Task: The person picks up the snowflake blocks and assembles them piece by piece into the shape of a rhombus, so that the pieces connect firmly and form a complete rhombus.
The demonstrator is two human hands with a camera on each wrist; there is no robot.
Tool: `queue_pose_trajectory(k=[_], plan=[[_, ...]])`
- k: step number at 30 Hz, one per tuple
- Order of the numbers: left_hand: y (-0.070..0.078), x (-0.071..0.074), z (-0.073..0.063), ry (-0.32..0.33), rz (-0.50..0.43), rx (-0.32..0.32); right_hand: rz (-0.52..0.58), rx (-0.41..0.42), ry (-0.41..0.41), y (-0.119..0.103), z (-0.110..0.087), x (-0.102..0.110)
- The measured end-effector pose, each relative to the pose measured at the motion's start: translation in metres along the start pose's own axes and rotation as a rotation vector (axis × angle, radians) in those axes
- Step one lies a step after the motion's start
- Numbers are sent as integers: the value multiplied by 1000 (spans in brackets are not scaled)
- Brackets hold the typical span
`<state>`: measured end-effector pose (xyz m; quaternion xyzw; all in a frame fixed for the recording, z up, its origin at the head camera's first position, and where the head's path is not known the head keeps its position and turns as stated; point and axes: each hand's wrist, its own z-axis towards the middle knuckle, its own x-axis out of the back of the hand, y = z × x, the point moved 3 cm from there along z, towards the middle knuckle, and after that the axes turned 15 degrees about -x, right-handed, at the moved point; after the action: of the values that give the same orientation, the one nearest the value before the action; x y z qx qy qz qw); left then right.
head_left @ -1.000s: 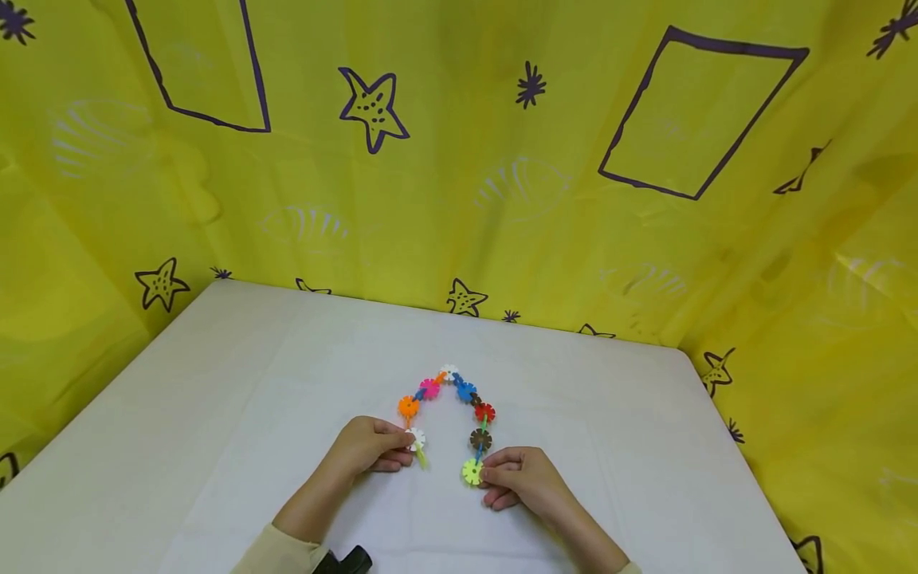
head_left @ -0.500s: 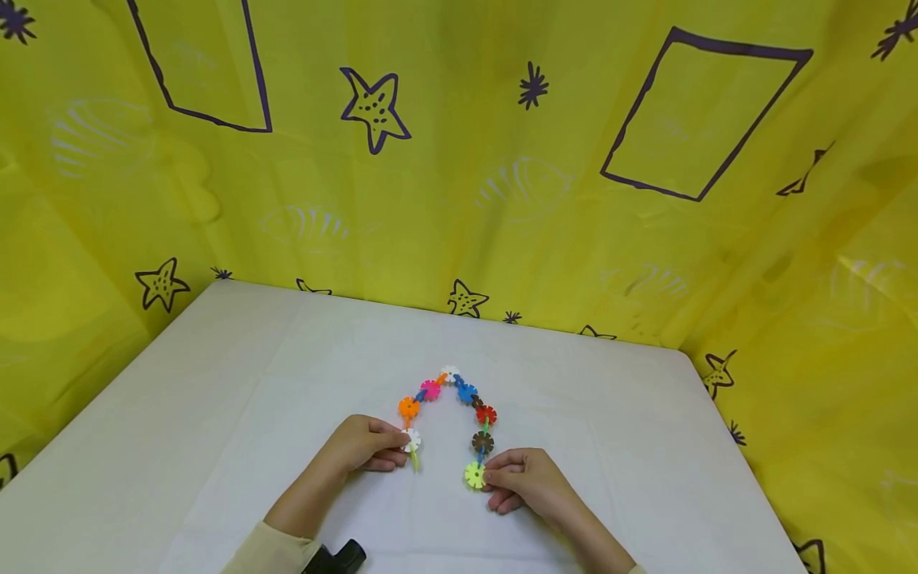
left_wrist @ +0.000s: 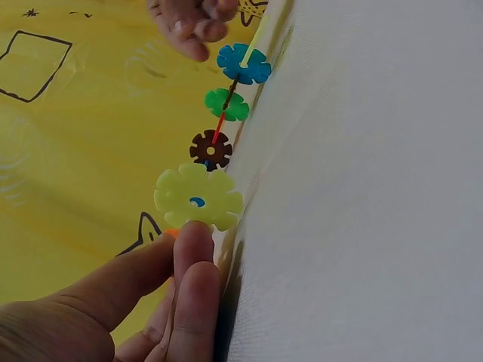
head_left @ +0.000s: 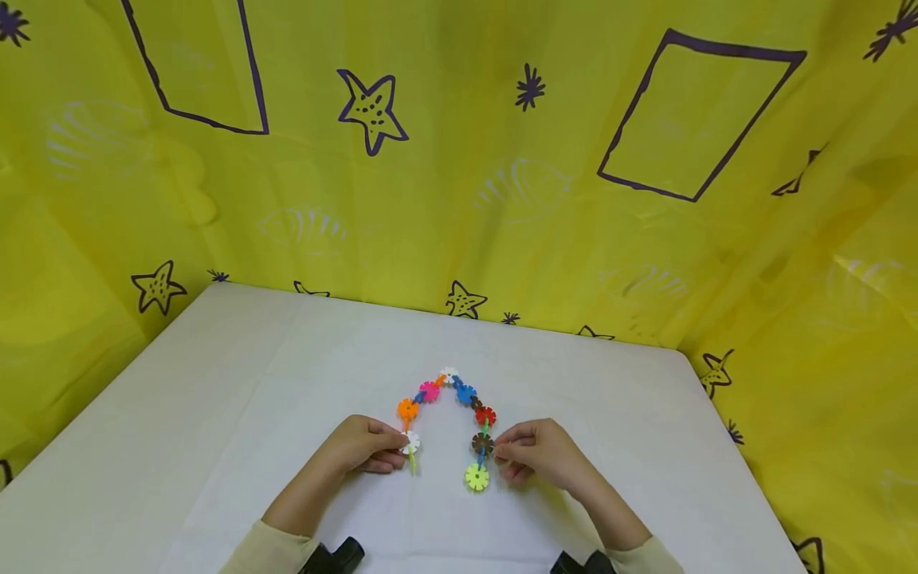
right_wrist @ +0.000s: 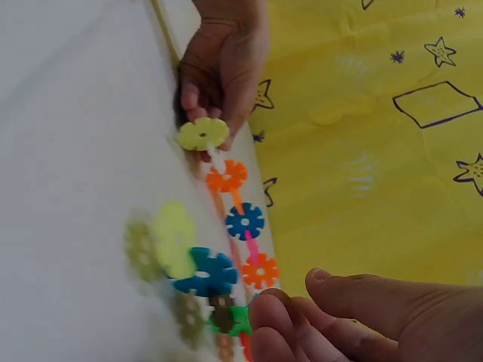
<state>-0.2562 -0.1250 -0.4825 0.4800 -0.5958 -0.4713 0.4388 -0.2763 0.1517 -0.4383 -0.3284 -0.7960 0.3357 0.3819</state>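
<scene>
A chain of colourful notched plastic snowflake discs lies in an upside-down V on the table. At its left end, my left hand (head_left: 364, 445) pinches a white disc (head_left: 412, 442) between thumb and fingers. A yellow-green disc (left_wrist: 198, 194) is slotted into it and stands edge-on in the head view. The right leg runs through a blue disc (head_left: 465, 395), a red disc (head_left: 485, 416) and a brown disc (head_left: 482, 443) to another yellow-green disc (head_left: 476, 477). Close by the brown disc is my right hand (head_left: 536, 453). Its thumb (right_wrist: 339, 288) and fingertips are parted, holding nothing.
An orange disc (head_left: 408, 410), a pink disc (head_left: 429, 391) and a white disc (head_left: 449, 375) form the chain's left leg and peak. The white table (head_left: 610, 399) meets a yellow curtain (head_left: 445, 199) with purple drawings. Black wrist straps (head_left: 584, 563) show at the bottom.
My right hand has let go of the yellow-green end disc and moved up beside the brown disc. The left hand has shifted slightly left, still pinching the white disc.
</scene>
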Motion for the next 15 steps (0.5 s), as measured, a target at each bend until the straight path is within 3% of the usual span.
queue_pose_trajectory(k=[3,6,11,15], plan=[[0,0,0,-6,-1,1,-116,87,33,-28,16,10],[0,1,0,-11,3,2,-250,189,14,-59,42,8],[-1,2,0,-25,-6,1,-472,334,-81,-101,84,-14],[-1,2,0,-32,-12,-8,-604,354,-124,-112,103,-30]])
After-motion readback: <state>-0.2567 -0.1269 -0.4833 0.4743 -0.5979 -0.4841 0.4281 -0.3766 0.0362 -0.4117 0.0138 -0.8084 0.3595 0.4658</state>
